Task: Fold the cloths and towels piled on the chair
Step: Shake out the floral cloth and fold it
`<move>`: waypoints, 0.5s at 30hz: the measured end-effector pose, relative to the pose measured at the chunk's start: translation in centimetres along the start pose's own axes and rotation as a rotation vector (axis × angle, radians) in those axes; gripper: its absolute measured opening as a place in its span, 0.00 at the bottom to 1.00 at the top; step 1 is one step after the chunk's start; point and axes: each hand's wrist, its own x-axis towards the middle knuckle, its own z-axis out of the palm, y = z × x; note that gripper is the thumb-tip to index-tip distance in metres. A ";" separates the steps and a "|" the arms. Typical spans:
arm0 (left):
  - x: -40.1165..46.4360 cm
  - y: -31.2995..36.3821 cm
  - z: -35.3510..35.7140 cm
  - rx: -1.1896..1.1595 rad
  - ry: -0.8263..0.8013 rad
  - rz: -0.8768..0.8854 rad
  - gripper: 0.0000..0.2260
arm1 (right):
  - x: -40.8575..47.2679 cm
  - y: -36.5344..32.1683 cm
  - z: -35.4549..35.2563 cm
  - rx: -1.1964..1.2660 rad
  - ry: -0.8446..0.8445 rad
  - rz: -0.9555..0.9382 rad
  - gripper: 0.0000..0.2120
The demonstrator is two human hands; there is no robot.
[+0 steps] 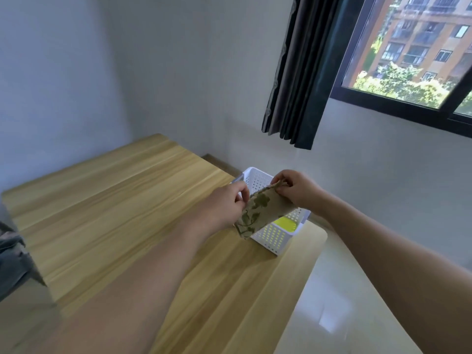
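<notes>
A folded beige cloth (263, 213) with a green leaf print hangs over a white perforated basket (270, 238) at the table's right corner. My left hand (227, 203) pinches the cloth's near upper corner. My right hand (296, 189) pinches its far upper corner. The cloth tilts down to the left, its lower end against the basket's front wall. Something yellow-green (286, 224) lies inside the basket, partly hidden by the cloth.
The light wooden table (115, 205) stretches to the left, against a white wall. Grey fabric (12, 254) shows at the left edge of view. A dark curtain (301, 72) hangs by the window at the right. Pale tiled floor (339, 290) lies right of the table.
</notes>
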 end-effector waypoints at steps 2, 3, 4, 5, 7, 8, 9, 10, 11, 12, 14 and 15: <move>3.5 0.9 1.7 0.051 0.009 -0.014 0.09 | 3.4 2.1 -1.3 -0.070 0.007 -0.040 0.10; 5.5 1.1 2.6 0.087 0.016 -0.022 0.10 | 5.3 3.3 -1.7 -0.096 0.011 -0.065 0.11; 7.5 1.1 3.5 0.126 0.024 -0.035 0.11 | 7.4 4.5 -1.9 -0.117 0.012 -0.091 0.11; 9.5 1.0 4.4 0.161 0.030 -0.054 0.12 | 9.5 5.8 -1.9 -0.134 0.005 -0.110 0.11; 13.6 0.2 6.6 0.230 0.025 -0.121 0.14 | 13.5 8.8 -1.3 -0.181 -0.040 -0.139 0.12; 15.3 -0.4 7.7 0.269 -0.003 -0.162 0.15 | 15.3 10.3 -0.8 -0.211 -0.070 -0.150 0.12; 16.8 -0.9 8.9 0.309 -0.047 -0.202 0.15 | 16.8 11.9 0.0 -0.235 -0.103 -0.157 0.12; 18.2 -1.5 10.0 0.340 -0.100 -0.247 0.16 | 18.2 13.3 0.8 -0.253 -0.134 -0.165 0.12; 19.6 -2.3 10.9 0.362 -0.149 -0.295 0.16 | 19.5 14.5 1.6 -0.269 -0.162 -0.173 0.12; 20.9 -3.1 11.8 0.377 -0.188 -0.345 0.16 | 20.7 15.6 2.6 -0.288 -0.191 -0.181 0.12; 23.2 -5.1 13.3 0.399 -0.232 -0.427 0.14 | 22.7 17.2 4.6 -0.344 -0.252 -0.216 0.13; 24.2 -6.0 14.0 0.412 -0.262 -0.460 0.13 | 23.5 17.8 5.6 -0.372 -0.294 -0.240 0.14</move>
